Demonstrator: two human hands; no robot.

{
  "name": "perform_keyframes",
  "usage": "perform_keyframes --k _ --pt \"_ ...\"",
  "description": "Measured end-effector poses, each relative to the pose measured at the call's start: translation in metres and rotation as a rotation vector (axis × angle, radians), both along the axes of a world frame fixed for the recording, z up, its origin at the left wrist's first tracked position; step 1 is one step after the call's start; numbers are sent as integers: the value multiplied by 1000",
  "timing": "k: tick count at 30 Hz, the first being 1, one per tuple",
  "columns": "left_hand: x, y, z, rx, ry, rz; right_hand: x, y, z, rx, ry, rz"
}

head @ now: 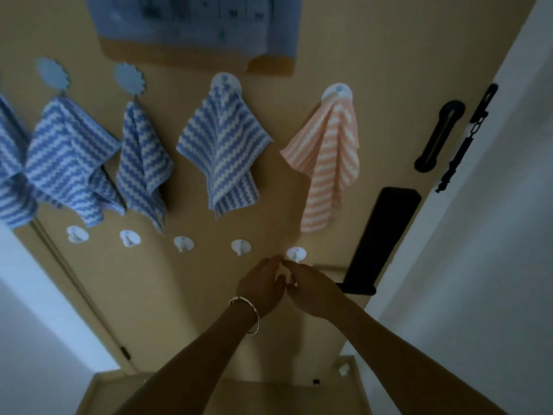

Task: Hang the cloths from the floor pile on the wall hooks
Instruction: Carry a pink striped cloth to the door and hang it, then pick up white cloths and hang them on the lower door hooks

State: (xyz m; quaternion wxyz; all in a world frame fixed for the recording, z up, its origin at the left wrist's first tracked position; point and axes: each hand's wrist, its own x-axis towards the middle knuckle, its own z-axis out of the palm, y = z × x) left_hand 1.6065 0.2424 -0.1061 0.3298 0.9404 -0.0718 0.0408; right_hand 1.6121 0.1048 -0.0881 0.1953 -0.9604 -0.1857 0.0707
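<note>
Paper sheet hanging at top, print too blurred to read. Leftmost blue cloth running off the frame edge. Three blue-and-white zigzag cloths, soft and ribbed, hanging from the upper hooks; a pink striped cloth hanging just right of them. Five round white lower hooks sitting bare. Left hand, wearing a metal bangle, and right hand meeting at the fingertips beside the rightmost lower hook; fingers curling, but blur is hiding any grip. Black handle showing far right.
</note>
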Motion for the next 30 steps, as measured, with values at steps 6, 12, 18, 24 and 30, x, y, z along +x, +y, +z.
perform_keyframes --k 6,12,18,24,30 --pt "-25 23 -14 7 -6 65 -13 16 -2 -5 49 18" --pt "-37 36 -4 26 -56 133 -14 23 13 19 50 107" --pt "-57 35 10 57 -95 269 -12 4 29 67 74 169" --pt "-110 5 -10 129 38 455 -27 -16 13 52 183 339" --pt "-191 -10 -23 208 200 653 -66 -4 -5 -49 233 605"
